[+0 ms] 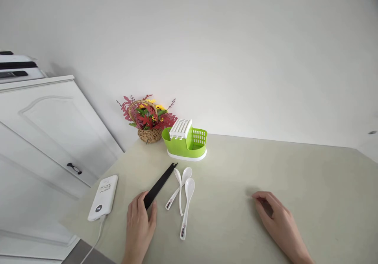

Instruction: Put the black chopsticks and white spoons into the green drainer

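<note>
My left hand is closed around the near end of a bundle of black chopsticks, which slants away to the right across the table. Just right of them lie three white spoons, close together and partly overlapping. Behind the spoons stands a green plastic utensil holder with a white slotted rack on top and a white base. On the right side of the table, my right hand rests with thumb and forefinger pinched together; nothing shows between them.
A wicker basket of artificial flowers stands behind the holder, near the wall. At the left edge of the pale table lies a white power bank with a cable hanging down. A white cabinet stands to the left.
</note>
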{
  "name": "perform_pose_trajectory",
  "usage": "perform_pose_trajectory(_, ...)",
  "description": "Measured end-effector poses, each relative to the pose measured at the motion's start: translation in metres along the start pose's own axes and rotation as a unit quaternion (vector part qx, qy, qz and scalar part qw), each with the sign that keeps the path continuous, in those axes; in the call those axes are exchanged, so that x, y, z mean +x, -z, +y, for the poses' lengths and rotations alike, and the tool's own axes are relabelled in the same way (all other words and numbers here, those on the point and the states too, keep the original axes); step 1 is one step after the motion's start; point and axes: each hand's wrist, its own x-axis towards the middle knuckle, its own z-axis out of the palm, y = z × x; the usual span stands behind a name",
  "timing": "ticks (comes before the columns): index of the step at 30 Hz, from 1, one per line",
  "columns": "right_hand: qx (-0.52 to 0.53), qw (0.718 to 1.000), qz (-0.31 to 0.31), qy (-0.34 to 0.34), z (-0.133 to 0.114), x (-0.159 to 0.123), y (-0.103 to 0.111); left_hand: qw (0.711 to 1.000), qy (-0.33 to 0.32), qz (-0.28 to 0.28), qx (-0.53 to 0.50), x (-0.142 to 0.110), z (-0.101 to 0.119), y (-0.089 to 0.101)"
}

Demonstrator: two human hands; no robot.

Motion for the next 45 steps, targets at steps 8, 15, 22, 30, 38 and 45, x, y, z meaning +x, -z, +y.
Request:
perform_pose_trajectory(8, -0.008, 1.0, -0.002, -0.014, 0.001, 0.001, -0.001, 0.999, -0.019, -0.002, 0.029, -0.002, 0.0, -0.001)
perform_pose_trajectory(15, 0.002, 1.0, 0.003, -0.007, 0.0, 0.001, -0.001, 0.982, 0.038, -0.146, 0.116, 0.022, 0.008, 0.011)
perform_pose_trajectory(22, 0.0, 1.0, -0.008, 0.012, -0.002, 0.002, 0.001, 0.918, 0.049, -0.325, 0.223, 0.064, 0.038, 0.032)
perform_pose_trajectory(30, -0.001, 1.0, -0.011, 0.02, -0.002, 0.001, 0.001, 0.902, 0.05, -0.333, 0.271, 0.07, 0.048, 0.028)
perform_pose_trajectory(38, 0.006, 0.999, -0.003, 0.04, 0.001, 0.004, -0.001, 0.89, 0.022, -0.366, 0.271, 0.088, 0.047, 0.024)
perform_pose_trajectory(45, 0.017, 0.999, -0.019, 0.039, 0.002, 0.006, -0.002, 0.881, -0.021, -0.379, 0.283, 0.09, 0.034, 0.013)
